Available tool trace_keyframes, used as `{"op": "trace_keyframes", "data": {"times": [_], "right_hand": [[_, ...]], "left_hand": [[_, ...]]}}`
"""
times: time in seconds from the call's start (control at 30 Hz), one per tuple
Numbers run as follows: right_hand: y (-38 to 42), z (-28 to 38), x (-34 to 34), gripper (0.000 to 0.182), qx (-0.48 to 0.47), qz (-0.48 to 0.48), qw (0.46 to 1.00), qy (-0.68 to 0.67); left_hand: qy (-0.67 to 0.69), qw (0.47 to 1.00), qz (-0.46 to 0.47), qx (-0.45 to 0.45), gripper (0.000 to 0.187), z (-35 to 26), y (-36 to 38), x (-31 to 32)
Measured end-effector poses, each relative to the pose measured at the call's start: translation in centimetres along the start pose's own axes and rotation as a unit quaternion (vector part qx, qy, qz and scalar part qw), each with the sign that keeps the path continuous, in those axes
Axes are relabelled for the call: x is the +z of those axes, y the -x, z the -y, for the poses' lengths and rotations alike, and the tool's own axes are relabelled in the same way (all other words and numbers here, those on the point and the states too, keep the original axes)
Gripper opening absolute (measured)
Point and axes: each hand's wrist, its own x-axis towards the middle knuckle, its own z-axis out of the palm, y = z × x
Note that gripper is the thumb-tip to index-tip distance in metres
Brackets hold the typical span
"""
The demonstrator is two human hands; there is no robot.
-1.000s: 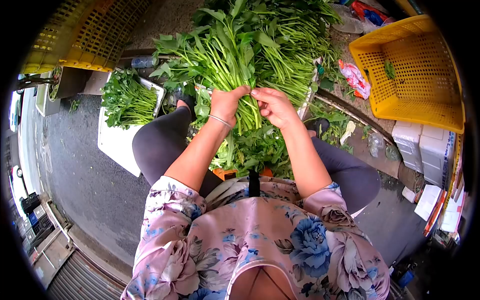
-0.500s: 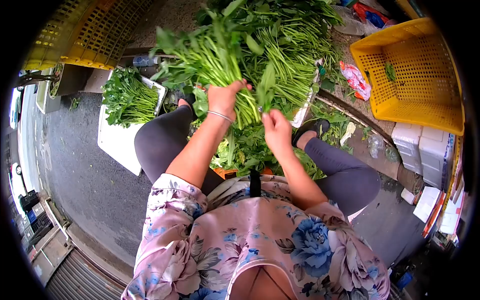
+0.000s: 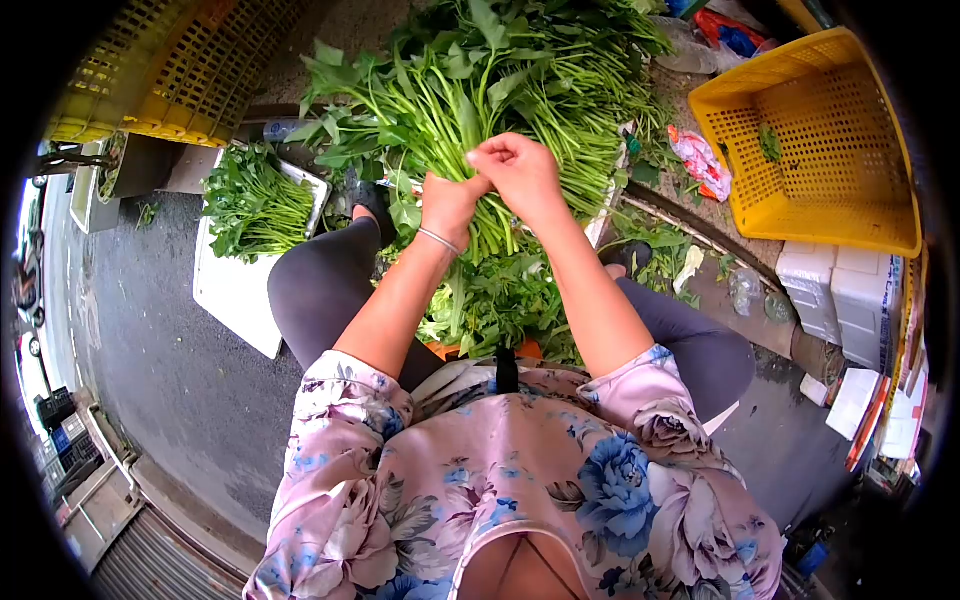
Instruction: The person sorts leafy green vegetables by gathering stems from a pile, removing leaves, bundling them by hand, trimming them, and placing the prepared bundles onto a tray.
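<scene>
A thick bunch of water spinach (image 3: 425,105), leaves pointing away from me and cut stems toward me, is gripped near its stem ends by my left hand (image 3: 450,207). My right hand (image 3: 522,178) is against the bunch, touching the left hand. Its thumb and forefinger pinch a leafy stem (image 3: 467,122) lying along the top of the bunch; the stem's lower end is hidden by the fingers. Beyond and to the right spreads a big pile of water spinach (image 3: 585,120). Beneath my hands, between my legs, lies a heap of loose leaves (image 3: 500,300).
On the left, a bundle of greens (image 3: 262,200) rests on a white foam board (image 3: 235,290). A yellow crate (image 3: 805,190) stands at right above white foam boxes (image 3: 840,290); more yellow crates (image 3: 185,80) are at upper left. A crumpled red-and-white bag (image 3: 700,160) lies near the pile.
My right hand has brought the leafy stem from beside the bunch up and left onto it. The left hand keeps its hold, and the bunch has shifted slightly.
</scene>
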Motion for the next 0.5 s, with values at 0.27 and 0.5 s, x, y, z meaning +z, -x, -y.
{"op": "trace_keyframes", "data": {"times": [0.27,0.5], "right_hand": [[4.3,-2.4,-2.3,0.013,0.058,-0.052,0.997,0.009],[8.5,-7.1,-4.8,0.024,0.08,0.065,0.945,0.309]], "left_hand": [[0.067,0.991,0.073,-0.09,0.018,-0.9,0.0,-1.2],[0.127,0.992,-0.015,0.008,0.017,-4.3,-0.1,-1.5]]}}
